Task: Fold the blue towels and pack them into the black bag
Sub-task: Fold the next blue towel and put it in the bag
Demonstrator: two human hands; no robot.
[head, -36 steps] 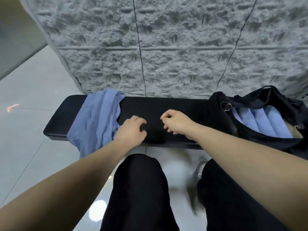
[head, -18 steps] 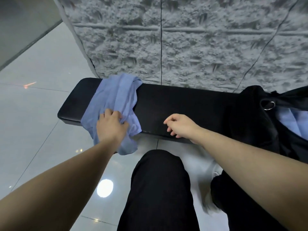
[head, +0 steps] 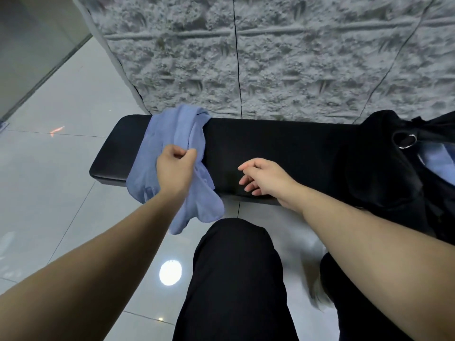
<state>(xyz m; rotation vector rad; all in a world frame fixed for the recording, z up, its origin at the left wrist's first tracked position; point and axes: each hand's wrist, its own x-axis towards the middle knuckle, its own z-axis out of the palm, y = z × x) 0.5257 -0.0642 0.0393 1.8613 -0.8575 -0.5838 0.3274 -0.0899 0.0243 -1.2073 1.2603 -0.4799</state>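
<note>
Blue cloth is pinched in the grip of the left hand (head: 175, 168), whose fingers and thumb are curled around a fold of the loose blue towel (head: 172, 143). This towel is draped crumpled across the left part of the black bench (head: 270, 146), with its lower corner hanging over the near edge toward the floor (head: 61, 168). The right hand (head: 266, 179) is held just above the middle of the bench, fingers relaxed and slightly spread, nothing gripped. At the right end of the bench the black bag (head: 379, 173) is seen, open, with a metal ring (head: 406, 141) at its rim and folded blue towels (head: 440, 163) partly visible inside. A grey textured wall (head: 283, 57) stands behind the bench.
</note>
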